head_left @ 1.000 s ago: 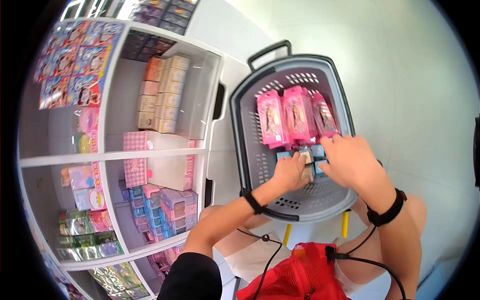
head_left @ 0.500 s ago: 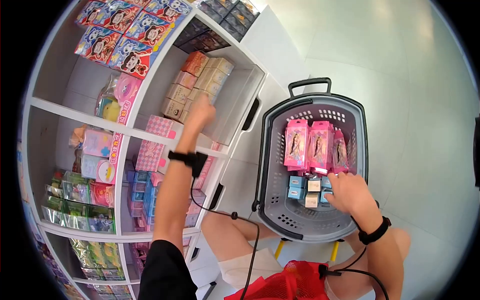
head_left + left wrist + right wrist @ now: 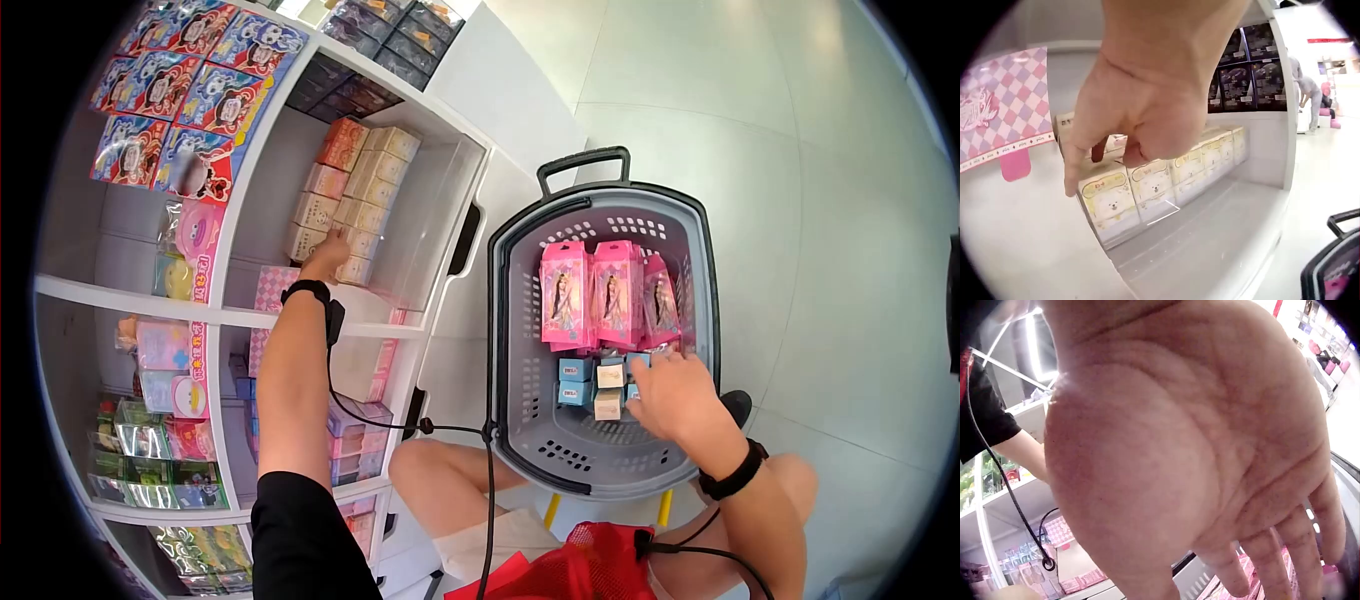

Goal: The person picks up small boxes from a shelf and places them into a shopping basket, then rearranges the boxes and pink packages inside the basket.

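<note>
Boxes (image 3: 374, 190) at ten o'clock may topple if left hand (image 3: 326, 258), grip unclear, snags them; right hand (image 3: 680, 396) spread.

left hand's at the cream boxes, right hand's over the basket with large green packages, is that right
The large packages in the basket are pink, not green, as the head view shows; the left hand is at the cream boxes and the right hand over the basket.

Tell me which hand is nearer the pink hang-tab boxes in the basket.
Right. The right hand is over the basket, close to its pink hang-tab boxes; the left hand is inside the shelf, at the cream boxes.
</note>
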A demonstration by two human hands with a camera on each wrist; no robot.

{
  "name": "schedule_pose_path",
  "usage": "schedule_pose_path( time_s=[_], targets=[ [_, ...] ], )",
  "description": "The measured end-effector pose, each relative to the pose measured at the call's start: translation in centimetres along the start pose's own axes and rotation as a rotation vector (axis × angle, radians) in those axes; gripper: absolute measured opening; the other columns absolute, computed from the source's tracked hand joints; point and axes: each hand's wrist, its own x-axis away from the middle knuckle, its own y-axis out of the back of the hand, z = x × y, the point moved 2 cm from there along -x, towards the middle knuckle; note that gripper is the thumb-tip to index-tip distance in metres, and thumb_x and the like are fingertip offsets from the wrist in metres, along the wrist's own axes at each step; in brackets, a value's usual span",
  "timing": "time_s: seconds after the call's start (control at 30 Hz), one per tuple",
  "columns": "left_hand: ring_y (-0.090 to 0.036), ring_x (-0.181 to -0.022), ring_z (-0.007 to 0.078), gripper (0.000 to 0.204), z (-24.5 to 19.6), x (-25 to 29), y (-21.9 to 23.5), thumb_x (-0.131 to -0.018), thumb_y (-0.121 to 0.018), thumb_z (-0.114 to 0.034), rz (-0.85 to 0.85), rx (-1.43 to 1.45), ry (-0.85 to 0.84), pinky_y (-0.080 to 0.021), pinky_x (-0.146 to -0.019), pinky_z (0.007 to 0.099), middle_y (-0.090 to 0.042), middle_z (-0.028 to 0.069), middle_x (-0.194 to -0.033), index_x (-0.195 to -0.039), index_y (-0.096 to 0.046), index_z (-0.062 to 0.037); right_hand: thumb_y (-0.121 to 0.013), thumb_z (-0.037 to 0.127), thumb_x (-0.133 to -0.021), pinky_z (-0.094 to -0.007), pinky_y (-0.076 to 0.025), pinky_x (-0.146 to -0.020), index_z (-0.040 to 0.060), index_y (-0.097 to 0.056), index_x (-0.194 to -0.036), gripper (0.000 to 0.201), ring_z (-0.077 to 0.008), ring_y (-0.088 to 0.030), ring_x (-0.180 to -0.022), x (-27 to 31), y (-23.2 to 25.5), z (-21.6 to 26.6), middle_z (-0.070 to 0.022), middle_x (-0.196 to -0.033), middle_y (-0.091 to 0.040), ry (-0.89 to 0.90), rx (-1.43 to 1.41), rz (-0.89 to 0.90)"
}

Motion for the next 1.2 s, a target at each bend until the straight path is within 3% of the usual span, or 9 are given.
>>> schedule_pose_path(
  time_s=[0.2, 0.4, 0.5, 0.53, 0.63, 0.73, 0.77, 0.93, 1.2],
  targets=[
    [-0.048, -0.134, 0.0488, 0.069, -0.5, 1.3, 1.1, -0.102, -0.046, -0.040, 0.077, 0.168, 0.017, -0.050, -0.097, 0.0707, -0.035, 0.0238, -0.159, -0.159, -0.023, -0.0105, -0.065, 0.036, -0.092, -0.0463, -0.048, -0.098, 0.0038, -0.059, -0.126, 0.047, -0.0326, -0.067, -0.111, -0.7, 0.3, -0.3, -0.0161, -0.117, -0.067, -0.056, 0.004, 0.137],
    [-0.067, -0.095, 0.0323, 0.069, -0.5, 1.9, 1.9, -0.087, -0.062, -0.018, -0.007, -0.184, 0.058, -0.061, -0.082, 0.0509, -0.063, 0.0195, -0.115, -0.149, -0.035, -0.0053, -0.071, 0.036, -0.089, -0.0480, -0.050, -0.094, 0.0024, -0.060, -0.118, 0.046, -0.0367, -0.066, -0.110, -1.0, -0.4, 0.0, -0.0212, -0.110, -0.069, -0.026, -0.041, 0.053],
    [-0.060, -0.065, 0.0173, 0.032, 2.8, -3.7, 2.8, -0.077, -0.066, -0.012, 0.076, -0.256, -0.051, -0.058, -0.062, 0.0371, -0.058, 0.0062, -0.073, -0.106, -0.054, -0.0040, -0.071, 0.035, -0.089, -0.0491, -0.049, -0.099, 0.0017, -0.059, -0.119, 0.047, -0.0383, -0.065, -0.114, -1.0, -0.9, -0.1, -0.0220, -0.112, -0.069, -0.065, -0.056, 0.112],
    [-0.055, -0.058, 0.0147, 0.024, 4.1, -4.0, 3.4, -0.075, -0.070, -0.013, 0.134, -0.110, -0.177, -0.054, -0.057, 0.0353, -0.054, 0.0024, -0.067, -0.094, -0.057, -0.0068, -0.071, 0.035, -0.089, -0.0496, -0.048, -0.101, 0.0014, -0.059, -0.120, 0.047, -0.0393, -0.065, -0.116, -1.2, -1.2, -0.2, -0.0222, -0.112, -0.069, -0.058, -0.043, 0.079],
    [-0.053, -0.060, 0.0143, 0.013, 2.6, -3.5, 3.6, -0.077, -0.068, -0.009, 0.210, -0.188, -0.069, -0.052, -0.056, 0.0338, -0.052, 0.0019, -0.068, -0.078, -0.055, -0.0062, -0.071, 0.036, -0.089, -0.0503, -0.046, -0.105, 0.0010, -0.060, -0.121, 0.049, -0.0417, -0.063, -0.119, -1.3, -0.7, -0.4, -0.0223, -0.113, -0.069, -0.081, -0.038, 0.060],
    [-0.065, -0.074, 0.0238, 0.021, -1.0, 0.6, 2.6, -0.074, -0.070, 0.002, 0.113, -0.167, -0.046, -0.059, -0.069, 0.0396, -0.060, 0.0119, -0.079, -0.090, -0.056, 0.0033, -0.071, 0.036, -0.089, -0.0495, -0.048, -0.100, 0.0011, -0.062, -0.121, 0.048, -0.0399, -0.066, -0.113, -1.6, -0.9, -0.4, -0.0204, -0.111, -0.070, -0.097, -0.025, 0.058],
    [-0.070, -0.086, 0.0274, 0.034, 0.3, -2.3, 3.1, -0.073, -0.068, 0.004, 0.187, -0.183, 0.001, -0.061, -0.073, 0.0406, -0.067, 0.0165, -0.093, -0.106, -0.059, 0.0038, -0.071, 0.036, -0.089, -0.0491, -0.049, -0.098, 0.0012, -0.062, -0.121, 0.048, -0.0388, -0.067, -0.110, -1.7, -0.9, -0.4, -0.0195, -0.110, -0.070, -0.083, -0.003, 0.043],
    [-0.072, -0.089, 0.0310, 0.035, -2.2, 1.6, 2.6, -0.072, -0.070, 0.004, 0.126, -0.388, -0.107, -0.061, -0.072, 0.0429, -0.069, 0.0212, -0.099, -0.105, -0.060, 0.0079, -0.070, 0.035, -0.090, -0.0450, -0.052, -0.092, 0.0021, -0.061, -0.121, 0.046, -0.0352, -0.068, -0.104, -1.9, -0.6, -0.6, -0.0164, -0.108, -0.069, -0.039, -0.039, 0.085],
    [-0.072, -0.084, 0.0308, 0.057, -0.8, -1.2, 2.7, -0.069, -0.075, -0.001, 0.060, -0.627, -0.162, -0.057, -0.065, 0.0418, -0.069, 0.0245, -0.096, -0.119, -0.052, 0.0093, -0.061, 0.020, -0.093, -0.0423, -0.049, -0.095, 0.0056, -0.063, -0.122, 0.033, -0.0306, -0.068, -0.111, -1.5, 0.6, -1.6, -0.0146, -0.115, -0.071, -0.119, -0.025, 0.114]
  ],
)
